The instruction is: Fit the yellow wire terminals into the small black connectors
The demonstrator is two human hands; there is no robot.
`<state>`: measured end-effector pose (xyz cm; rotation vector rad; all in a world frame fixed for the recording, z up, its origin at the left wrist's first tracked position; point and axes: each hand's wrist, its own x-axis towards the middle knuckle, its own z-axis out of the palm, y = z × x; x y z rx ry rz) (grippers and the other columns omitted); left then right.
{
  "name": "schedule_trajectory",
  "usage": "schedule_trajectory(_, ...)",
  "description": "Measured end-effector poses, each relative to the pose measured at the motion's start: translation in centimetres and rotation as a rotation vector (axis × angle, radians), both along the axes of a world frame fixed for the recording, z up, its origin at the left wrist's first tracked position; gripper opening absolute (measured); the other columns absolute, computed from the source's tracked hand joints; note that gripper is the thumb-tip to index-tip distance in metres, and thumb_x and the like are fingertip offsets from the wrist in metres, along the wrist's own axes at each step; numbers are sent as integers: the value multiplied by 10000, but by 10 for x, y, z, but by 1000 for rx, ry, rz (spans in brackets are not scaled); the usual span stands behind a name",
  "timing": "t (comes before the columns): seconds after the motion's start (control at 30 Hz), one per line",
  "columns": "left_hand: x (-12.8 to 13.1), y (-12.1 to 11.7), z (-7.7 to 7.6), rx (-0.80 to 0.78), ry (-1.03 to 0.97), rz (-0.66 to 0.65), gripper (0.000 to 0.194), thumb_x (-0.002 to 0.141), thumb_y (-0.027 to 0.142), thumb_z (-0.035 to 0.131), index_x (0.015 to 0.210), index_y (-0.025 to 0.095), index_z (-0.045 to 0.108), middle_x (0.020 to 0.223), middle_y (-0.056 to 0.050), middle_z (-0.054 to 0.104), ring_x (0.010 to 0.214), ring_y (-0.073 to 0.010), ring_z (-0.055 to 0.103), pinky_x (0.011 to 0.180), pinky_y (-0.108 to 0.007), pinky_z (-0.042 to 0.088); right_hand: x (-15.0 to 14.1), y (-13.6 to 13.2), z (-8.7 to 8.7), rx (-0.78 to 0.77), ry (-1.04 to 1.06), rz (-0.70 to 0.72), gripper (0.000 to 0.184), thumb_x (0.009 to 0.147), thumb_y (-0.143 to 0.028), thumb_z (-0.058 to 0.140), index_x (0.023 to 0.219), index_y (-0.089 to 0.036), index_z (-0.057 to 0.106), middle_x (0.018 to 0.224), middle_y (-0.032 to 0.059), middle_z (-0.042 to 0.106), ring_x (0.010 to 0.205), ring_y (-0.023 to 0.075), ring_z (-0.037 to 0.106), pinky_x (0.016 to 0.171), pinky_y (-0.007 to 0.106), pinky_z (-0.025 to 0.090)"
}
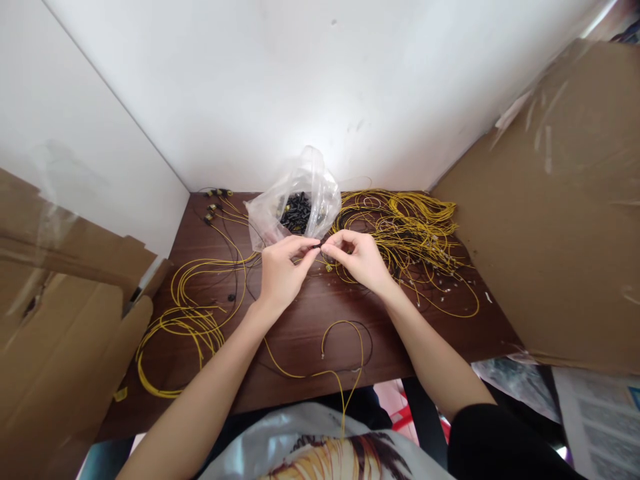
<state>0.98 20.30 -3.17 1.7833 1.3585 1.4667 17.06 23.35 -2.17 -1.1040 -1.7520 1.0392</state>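
Bag [327, 200] beyond left hand [281, 270], cables [425, 205] beyond right hand [364, 261]

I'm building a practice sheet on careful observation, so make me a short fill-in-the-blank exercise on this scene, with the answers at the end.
1. The left hand and right hand meet at a small dark part; the ____ hand is nearer the large wire tangle.
2. Most wires in that tangle are coloured ____.
3. Most small pieces inside the plastic bag are coloured ____.
4. The large brown panel right of the table is made of ____.

Missing words: right; yellow; black; cardboard.
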Motion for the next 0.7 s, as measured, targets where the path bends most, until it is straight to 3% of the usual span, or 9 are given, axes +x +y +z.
schedule_trajectory(0.17, 1, 0, -1, -8, -5, 22, 112, 768, 191, 662, 852, 172, 733, 847, -49, 733, 675, -139, 665, 673, -274, 564, -1, -1, 0, -32, 28, 14, 166, 758, -306, 664, 787, -143, 675, 710, 37, 673, 624, 126, 582, 589, 254, 454)
schedule_trajectory(0.43, 1, 0, -3, -37, -2, 47, 124, 762, 198, 671, 857, 159, 739, 844, -56, 738, 685, -149, 680, 686, -282, 573, -1, -4, 7, 83, -75, -46, 90, 766, -208, 614, 733, -138, 661, 650, 16, 640, 579, 109, 545, 554, 238, 422)
schedule_trajectory(0.7, 0, 4, 0, -223, -311, -4, 152, 715, 213, 712, 849, 151, 746, 797, -42, 745, 636, -146, 690, 633, -251, 605, 0, -4, 9, 109, -27, -53, 74, 763, -200, 613, 726, -150, 653, 660, 16, 633, 588, 114, 535, 565, 249, 429)
